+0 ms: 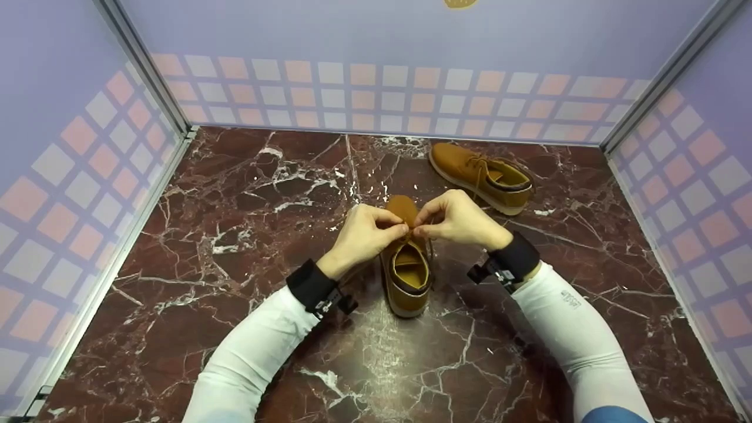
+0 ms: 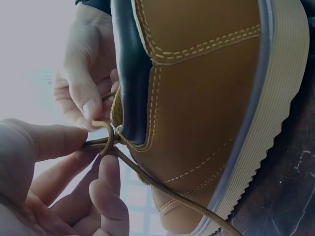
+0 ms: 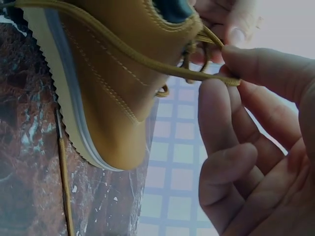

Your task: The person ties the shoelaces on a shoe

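A tan leather shoe (image 1: 405, 296) with a dark collar and yellow lining stands on the marbled surface, its toe pointing away from me. Over its laces both hands meet. My left hand (image 1: 365, 236) pinches a doubled piece of brown shoelace (image 2: 106, 142) between thumb and finger; one strand runs down along the shoe's side. My right hand (image 1: 458, 220) pinches another length of the shoelace (image 3: 162, 68) between thumb and forefinger, close to its end. In the right wrist view a lace tip (image 3: 64, 177) lies on the surface beside the sole. The fingers partly hide the knot area.
A second tan shoe (image 1: 458, 167), laced, stands behind to the right, turned sideways. Purple panels (image 1: 376, 35) with pink and white squares enclose the back and both sides. The dark red marbled surface (image 1: 223, 282) extends around the shoes.
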`<control>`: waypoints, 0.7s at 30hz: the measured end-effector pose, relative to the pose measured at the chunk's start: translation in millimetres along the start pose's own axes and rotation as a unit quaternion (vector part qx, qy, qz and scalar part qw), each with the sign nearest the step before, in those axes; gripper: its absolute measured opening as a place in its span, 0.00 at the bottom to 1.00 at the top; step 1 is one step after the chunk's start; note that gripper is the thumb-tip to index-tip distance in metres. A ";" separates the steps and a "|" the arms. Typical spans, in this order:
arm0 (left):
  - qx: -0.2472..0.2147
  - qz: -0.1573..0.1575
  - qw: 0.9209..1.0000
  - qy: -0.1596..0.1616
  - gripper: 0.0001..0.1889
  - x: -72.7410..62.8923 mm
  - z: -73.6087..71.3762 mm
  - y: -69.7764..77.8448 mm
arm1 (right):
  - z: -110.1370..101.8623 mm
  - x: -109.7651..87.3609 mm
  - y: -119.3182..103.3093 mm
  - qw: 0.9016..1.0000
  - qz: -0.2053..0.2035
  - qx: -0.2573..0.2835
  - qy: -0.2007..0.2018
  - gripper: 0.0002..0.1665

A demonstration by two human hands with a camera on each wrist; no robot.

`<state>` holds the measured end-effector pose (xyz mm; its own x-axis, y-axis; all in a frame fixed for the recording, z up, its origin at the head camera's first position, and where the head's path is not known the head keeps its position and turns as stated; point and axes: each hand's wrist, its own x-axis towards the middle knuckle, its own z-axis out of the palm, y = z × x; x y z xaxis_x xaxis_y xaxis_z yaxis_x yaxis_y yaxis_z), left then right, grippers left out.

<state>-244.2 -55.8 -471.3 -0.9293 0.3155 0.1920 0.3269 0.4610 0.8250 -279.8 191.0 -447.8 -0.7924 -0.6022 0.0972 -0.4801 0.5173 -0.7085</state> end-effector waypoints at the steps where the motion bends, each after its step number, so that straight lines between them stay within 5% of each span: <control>1: -0.002 0.000 1.000 0.001 0.09 -0.1 0.1 -0.2 | 1.6 1.5 0.4 1.000 -0.002 -0.003 0.004 0.03; 12: -0.018 0.018 1.000 0.005 0.08 -1.1 0.0 0.4 | 12.5 10.5 5.1 0.999 -0.029 -0.042 0.015 0.08; 21: -0.017 0.024 1.000 0.011 0.08 -2.2 -0.3 -1.4 | 21.0 13.1 6.9 0.987 -0.099 -0.129 0.017 0.08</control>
<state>-242.7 -57.4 -472.8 -0.9166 0.3174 0.2431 0.3653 0.4180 0.8317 -285.6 173.8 -466.1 -0.6836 -0.6888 0.2415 -0.7027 0.5316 -0.4730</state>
